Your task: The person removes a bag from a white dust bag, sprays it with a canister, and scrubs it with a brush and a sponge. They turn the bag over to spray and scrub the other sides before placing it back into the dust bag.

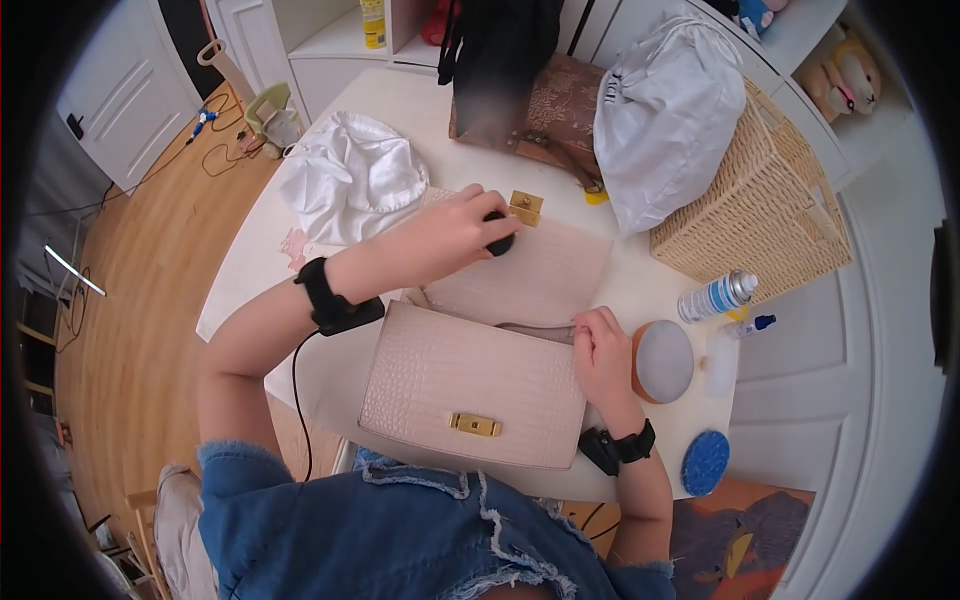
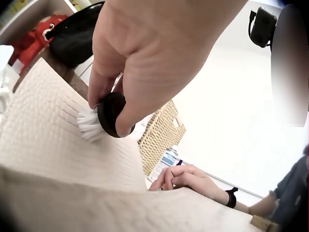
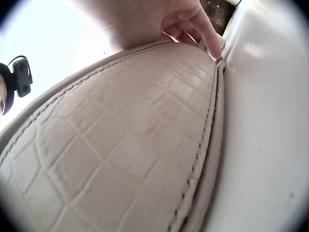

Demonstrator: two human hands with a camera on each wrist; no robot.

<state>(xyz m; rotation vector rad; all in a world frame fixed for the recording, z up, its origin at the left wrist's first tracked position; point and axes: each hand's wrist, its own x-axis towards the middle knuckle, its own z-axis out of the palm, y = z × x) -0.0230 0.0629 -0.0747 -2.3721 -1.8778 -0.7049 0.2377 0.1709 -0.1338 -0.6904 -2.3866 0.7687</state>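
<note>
A pale pink crocodile-textured handbag (image 1: 470,365) lies before me on the white table, its flap (image 1: 550,275) folded back away from me. My left hand (image 1: 455,240) pinches a small round black brush (image 1: 498,238) over the flap. In the left wrist view its white bristles (image 2: 90,125) meet the textured leather. My right hand (image 1: 603,360) grips the bag's right upper edge; in the right wrist view a fingertip (image 3: 214,47) bends over the stitched side's end. Brass clasp parts show on the bag's front (image 1: 475,425) and at the flap's far edge (image 1: 526,207).
A white cloth (image 1: 355,180) lies at back left. Behind the flap stand a brown patterned bag (image 1: 570,105), a white drawstring bag (image 1: 670,120) and a wicker basket (image 1: 745,215). On the right are a spray can (image 1: 718,297), a round tin (image 1: 664,362) and a blue scrubbing pad (image 1: 706,463).
</note>
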